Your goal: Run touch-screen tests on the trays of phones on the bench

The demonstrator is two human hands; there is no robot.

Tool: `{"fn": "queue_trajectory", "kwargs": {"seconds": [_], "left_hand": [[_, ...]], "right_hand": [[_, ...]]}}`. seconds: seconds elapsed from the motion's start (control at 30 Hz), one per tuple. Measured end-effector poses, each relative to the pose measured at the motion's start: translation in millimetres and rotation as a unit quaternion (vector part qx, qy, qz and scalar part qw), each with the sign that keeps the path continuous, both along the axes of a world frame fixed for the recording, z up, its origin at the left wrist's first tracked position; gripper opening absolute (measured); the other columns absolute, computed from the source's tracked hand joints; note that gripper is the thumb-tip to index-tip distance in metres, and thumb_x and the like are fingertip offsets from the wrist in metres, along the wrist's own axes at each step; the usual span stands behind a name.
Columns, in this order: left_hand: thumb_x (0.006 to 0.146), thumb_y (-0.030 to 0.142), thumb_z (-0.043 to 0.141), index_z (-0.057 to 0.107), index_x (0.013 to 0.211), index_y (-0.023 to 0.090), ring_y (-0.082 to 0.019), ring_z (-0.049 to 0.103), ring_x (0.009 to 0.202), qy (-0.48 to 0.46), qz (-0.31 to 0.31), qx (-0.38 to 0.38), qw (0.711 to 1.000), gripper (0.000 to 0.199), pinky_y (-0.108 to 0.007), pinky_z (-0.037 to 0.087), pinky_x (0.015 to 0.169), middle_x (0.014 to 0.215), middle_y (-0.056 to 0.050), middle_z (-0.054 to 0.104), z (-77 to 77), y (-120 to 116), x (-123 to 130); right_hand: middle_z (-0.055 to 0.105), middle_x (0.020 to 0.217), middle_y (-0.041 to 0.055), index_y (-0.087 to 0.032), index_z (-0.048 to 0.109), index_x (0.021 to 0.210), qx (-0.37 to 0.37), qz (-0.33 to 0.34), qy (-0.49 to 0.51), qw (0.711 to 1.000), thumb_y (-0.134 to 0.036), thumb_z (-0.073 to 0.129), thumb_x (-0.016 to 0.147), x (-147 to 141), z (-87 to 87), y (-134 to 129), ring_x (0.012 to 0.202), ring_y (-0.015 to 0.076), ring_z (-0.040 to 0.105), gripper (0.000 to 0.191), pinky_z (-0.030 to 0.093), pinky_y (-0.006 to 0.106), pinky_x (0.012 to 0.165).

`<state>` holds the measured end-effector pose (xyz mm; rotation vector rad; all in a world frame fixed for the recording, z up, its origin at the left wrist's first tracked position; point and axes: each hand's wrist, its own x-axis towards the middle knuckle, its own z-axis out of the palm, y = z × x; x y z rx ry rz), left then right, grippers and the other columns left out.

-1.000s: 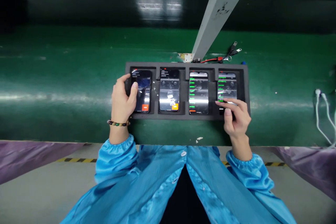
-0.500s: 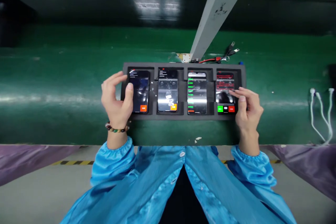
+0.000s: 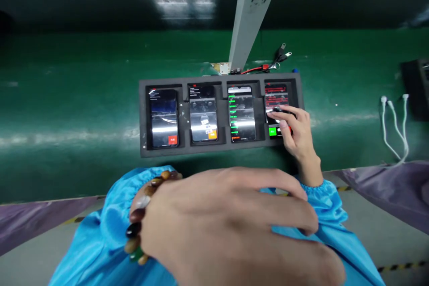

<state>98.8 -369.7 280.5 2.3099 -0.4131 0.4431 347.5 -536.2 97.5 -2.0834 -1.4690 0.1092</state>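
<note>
A dark foam tray holds several phones, each in its own compartment. The leftmost phone and the second phone show an orange or red square near the bottom. Green lines run down the third phone. My right hand is over the rightmost phone, its fingers apart and the fingertips at the screen, which has red text and a green button. Close to the camera, my left hand with a beaded bracelet is raised in front of my body, fingers spread, nothing seen in it.
A grey metal post rises behind the tray. Beside its base lie red and black cables. White cables rest on the green bench at the right, near a dark object. Purple cloth shows at the bench's edge.
My left hand has left the tray's left side and come up close to the camera. My right hand has moved further over the rightmost phone. The view has shifted, and the tray appears slightly tilted.
</note>
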Motion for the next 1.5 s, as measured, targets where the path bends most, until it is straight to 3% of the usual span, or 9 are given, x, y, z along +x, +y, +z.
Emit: {"fn": "queue_trajectory", "kwargs": {"seconds": [0.07,0.17,0.43,0.57,0.87,1.07,1.23,1.37,1.5], "left_hand": [[0.109,0.037,0.061,0.086,0.109,0.041,-0.011,0.078,0.114,-0.016,-0.057,0.028,0.998,0.026,-0.011,0.053,0.120,0.117,0.013,0.084,3.8,17.0,-0.4],[0.108,0.033,0.064,0.087,0.111,0.035,-0.014,0.080,0.105,0.030,-0.033,0.016,0.999,0.024,-0.019,0.056,0.123,0.112,0.008,0.085,7.1,28.8,-13.6],[0.108,0.033,0.064,0.082,0.129,0.038,-0.018,0.081,0.102,0.113,-0.013,-0.113,0.987,0.028,-0.030,0.065,0.114,0.110,0.007,0.086,-6.9,7.5,-33.5],[0.108,0.035,0.064,0.082,0.128,0.034,-0.015,0.081,0.103,0.118,0.002,-0.183,0.976,0.027,-0.023,0.060,0.117,0.105,0.006,0.086,-12.8,-6.3,-31.4],[0.095,0.041,0.078,0.081,0.123,0.043,-0.018,0.080,0.101,0.181,-0.011,-0.110,0.977,0.028,-0.028,0.062,0.111,0.103,0.006,0.084,-12.5,-20.5,-37.5],[0.102,0.047,0.068,0.080,0.125,0.045,-0.015,0.081,0.109,0.165,-0.130,-0.123,0.970,0.026,-0.018,0.062,0.103,0.109,0.008,0.084,-4.9,26.9,-9.4],[0.105,0.055,0.060,0.084,0.113,0.048,-0.017,0.080,0.118,0.194,-0.088,-0.061,0.975,0.026,-0.018,0.066,0.091,0.109,0.005,0.084,14.3,70.0,-25.0],[0.105,0.054,0.062,0.084,0.116,0.047,-0.018,0.081,0.117,0.179,-0.057,-0.027,0.982,0.026,-0.018,0.066,0.092,0.109,0.003,0.084,18.8,64.6,-47.8],[0.099,0.047,0.076,0.083,0.125,0.038,-0.021,0.081,0.111,0.135,-0.017,-0.038,0.990,0.028,-0.023,0.068,0.099,0.111,0.000,0.085,18.6,51.0,-59.6]], "right_hand": [[0.075,0.143,0.0079,-0.031,0.077,0.133,-0.013,0.004,-0.004,1.000,-0.035,0.051,0.112,-0.4,0.4,1.6,0.142,0.0299,0.064,0.035,0.047,0.056,0.120],[0.080,0.133,0.0067,-0.030,0.080,0.126,0.016,-0.036,-0.011,0.999,-0.035,0.051,0.112,-1.6,0.2,2.5,0.136,0.0287,0.068,0.033,0.048,0.055,0.119],[0.081,0.119,0.0087,-0.026,0.083,0.120,0.138,-0.210,0.002,0.968,-0.034,0.045,0.116,-2.0,-3.6,-8.7,0.125,0.0296,0.072,0.039,0.053,0.057,0.115],[0.083,0.113,0.0084,-0.025,0.084,0.115,0.136,-0.204,0.000,0.969,-0.037,0.045,0.115,-4.1,-8.5,-8.1,0.123,0.0296,0.074,0.041,0.055,0.057,0.113],[0.084,0.105,0.0073,-0.025,0.085,0.107,0.155,-0.197,-0.010,0.968,-0.036,0.048,0.113,-3.5,-12.6,-11.8,0.116,0.0291,0.077,0.039,0.057,0.055,0.108],[0.083,0.120,0.0098,-0.026,0.083,0.122,0.105,-0.140,-0.003,0.985,-0.038,0.052,0.111,-7.5,-4.7,-10.7,0.126,0.0332,0.075,0.035,0.051,0.061,0.118],[0.079,0.135,0.0143,-0.036,0.078,0.138,0.066,-0.029,-0.010,0.997,-0.044,0.057,0.107,-5.9,-7.9,-4.7,0.130,0.0452,0.072,0.039,0.051,0.071,0.113],[0.081,0.128,0.0111,-0.040,0.077,0.140,0.040,-0.022,-0.024,0.999,-0.042,0.054,0.108,-4.1,-16.1,-0.2,0.130,0.0480,0.071,0.039,0.048,0.075,0.113],[0.083,0.120,0.0076,-0.032,0.083,0.125,0.083,-0.077,-0.031,0.993,-0.035,0.053,0.111,-9.7,-11.3,-0.8,0.128,0.0381,0.073,0.033,0.048,0.068,0.117]]}}
